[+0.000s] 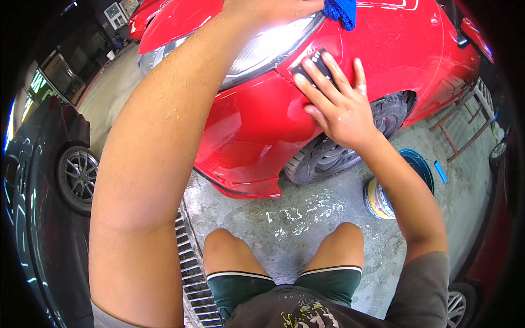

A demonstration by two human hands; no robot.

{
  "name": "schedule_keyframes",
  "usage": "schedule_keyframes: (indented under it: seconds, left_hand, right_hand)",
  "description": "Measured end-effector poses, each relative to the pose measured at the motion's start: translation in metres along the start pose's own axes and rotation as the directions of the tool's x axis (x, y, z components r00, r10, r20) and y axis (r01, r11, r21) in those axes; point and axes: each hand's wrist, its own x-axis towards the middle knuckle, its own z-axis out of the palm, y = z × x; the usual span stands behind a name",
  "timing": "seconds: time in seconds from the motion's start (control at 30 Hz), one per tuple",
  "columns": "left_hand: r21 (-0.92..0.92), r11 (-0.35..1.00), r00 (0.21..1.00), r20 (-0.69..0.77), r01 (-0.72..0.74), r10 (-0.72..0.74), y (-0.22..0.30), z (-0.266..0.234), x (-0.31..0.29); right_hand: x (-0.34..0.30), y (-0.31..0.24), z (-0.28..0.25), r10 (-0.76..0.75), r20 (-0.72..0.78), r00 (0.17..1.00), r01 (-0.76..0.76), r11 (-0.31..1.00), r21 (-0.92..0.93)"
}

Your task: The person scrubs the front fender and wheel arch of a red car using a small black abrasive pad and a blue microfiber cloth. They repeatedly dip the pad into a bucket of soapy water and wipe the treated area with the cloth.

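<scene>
A red car's front corner [246,131] fills the upper middle, its paint wet and shiny. My right hand [342,106] lies on the panel between headlight and wheel, fingers spread over a small black block-shaped pad [316,68] and pressing it to the paint. Across the headlight [268,49] reaches my left arm. My left hand [268,10] is at the top edge, partly cut off, with its fingers at a bunched blue cloth [340,12] on the car; it appears to grip it.
A bucket [377,199] and a blue tub [418,164] stand by the front wheel [333,156]. A metal frame stand [467,123] is farther right. A floor grate [194,273] runs by my left leg. Dark cars flank both sides; the concrete [295,218] has wet suds.
</scene>
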Motion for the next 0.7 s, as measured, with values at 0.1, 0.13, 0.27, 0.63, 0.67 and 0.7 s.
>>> schedule_keyframes:
  seconds: [0.1,0.13,0.27,0.63,0.67,0.7]
  left_hand:
    - [0.007,0.999,0.998,0.048,0.047,-0.048,0.004,-0.004,0.002]
    - [0.006,0.999,0.999,0.034,0.036,-0.036,0.003,-0.005,0.002]
    - [0.007,1.000,1.000,-0.018,-0.025,0.025,-0.003,-0.002,0.001]
    - [0.015,1.000,1.000,0.012,0.025,-0.025,-0.001,0.001,0.000]
    - [0.001,1.000,1.000,0.006,0.026,-0.026,0.001,0.005,0.000]
    - [0.006,1.000,1.000,0.007,0.023,-0.023,0.001,0.006,-0.001]
  right_hand:
    - [-0.006,0.004,-0.006,-0.017,0.029,0.999,0.017,1.000,-0.023]
    - [-0.023,0.012,-0.006,-0.033,0.065,0.997,0.036,0.999,-0.040]
    - [-0.030,0.013,0.002,-0.022,0.052,0.998,0.025,0.997,-0.069]
    - [-0.029,0.007,0.007,-0.013,0.063,0.998,0.019,0.996,-0.090]
    - [-0.013,0.000,0.007,-0.011,0.016,1.000,0.012,0.999,-0.053]
    - [-0.001,-0.003,0.005,-0.010,0.001,1.000,0.010,0.998,-0.055]
